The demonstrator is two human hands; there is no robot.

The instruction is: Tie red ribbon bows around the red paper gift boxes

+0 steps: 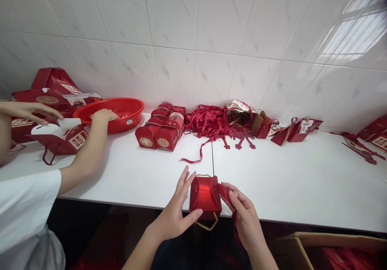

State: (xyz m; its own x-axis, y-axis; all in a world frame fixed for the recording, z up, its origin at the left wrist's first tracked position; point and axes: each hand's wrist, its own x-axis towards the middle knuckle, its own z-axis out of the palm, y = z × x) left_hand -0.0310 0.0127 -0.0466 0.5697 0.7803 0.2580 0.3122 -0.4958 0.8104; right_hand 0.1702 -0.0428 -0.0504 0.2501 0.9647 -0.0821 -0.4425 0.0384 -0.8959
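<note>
A small red gift box with gold cord handles stands at the table's front edge, its top flaps folded inward. My left hand lies along the box's left side, fingers spread, its thumb at the near side. At the right side, my right hand pinches a dark red ribbon between thumb and fingers. The ribbon's upper end reaches the right flap, beside its hole; I cannot tell whether it passes through. The rest of the ribbon hangs below my right hand.
A co-worker's arms reach over an open box and a red basin at left. Red boxes, a ribbon heap and folded cards line the tiled wall. A cardboard carton stands below the table edge.
</note>
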